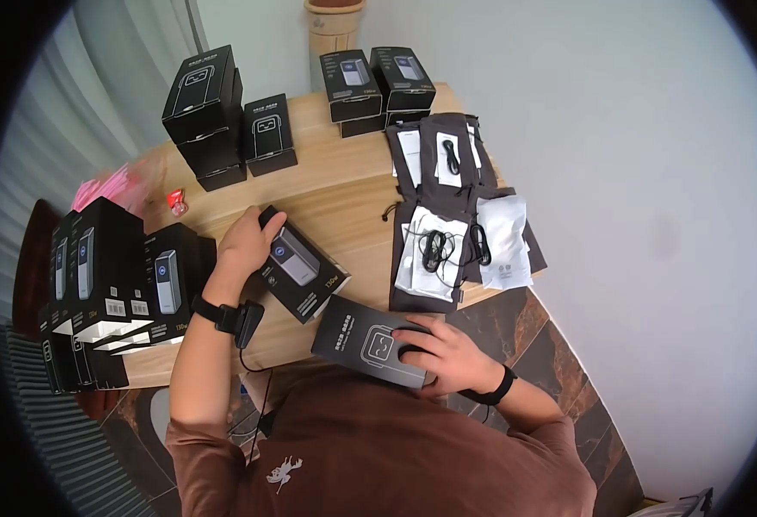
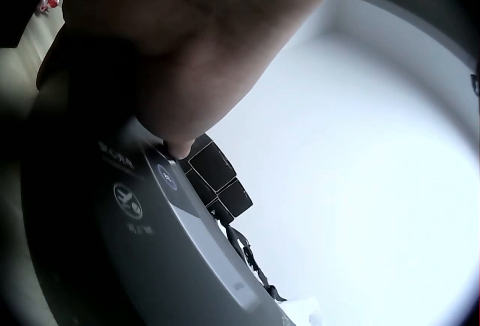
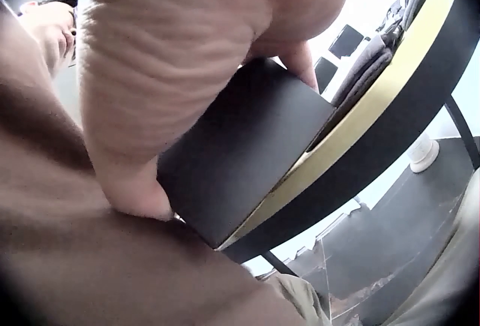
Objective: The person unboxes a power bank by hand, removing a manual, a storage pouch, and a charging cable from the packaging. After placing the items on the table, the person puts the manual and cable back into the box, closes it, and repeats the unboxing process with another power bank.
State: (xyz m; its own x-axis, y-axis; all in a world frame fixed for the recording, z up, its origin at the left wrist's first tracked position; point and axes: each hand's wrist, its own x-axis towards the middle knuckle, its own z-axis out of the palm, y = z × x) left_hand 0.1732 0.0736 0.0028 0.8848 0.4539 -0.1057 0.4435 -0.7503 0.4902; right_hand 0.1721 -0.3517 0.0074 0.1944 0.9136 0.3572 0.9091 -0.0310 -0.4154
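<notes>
My left hand point(image 1: 245, 244) grips the far end of a black box point(image 1: 299, 269) printed with a silver device, thumb on the printed face. From the left wrist view, that box point(image 2: 180, 243) fills the lower left, under the hand point(image 2: 176, 49). Another box point(image 1: 359, 338), with a line-drawn icon on top, lies at the table's near edge, its corner right by the first box. My right hand point(image 1: 453, 360) holds this box by its right end, fingers over the top. In the right wrist view the thumb and fingers span the box end point(image 3: 244, 146).
Black boxes stand stacked at the table's left point(image 1: 107, 258), back left point(image 1: 202, 112) and back right point(image 1: 353, 82). Grey pouches point(image 1: 404, 297) with white papers and black cables point(image 1: 434, 250) lie on the right. A small red packet point(image 1: 177, 202) sits near pink strips point(image 1: 107, 185).
</notes>
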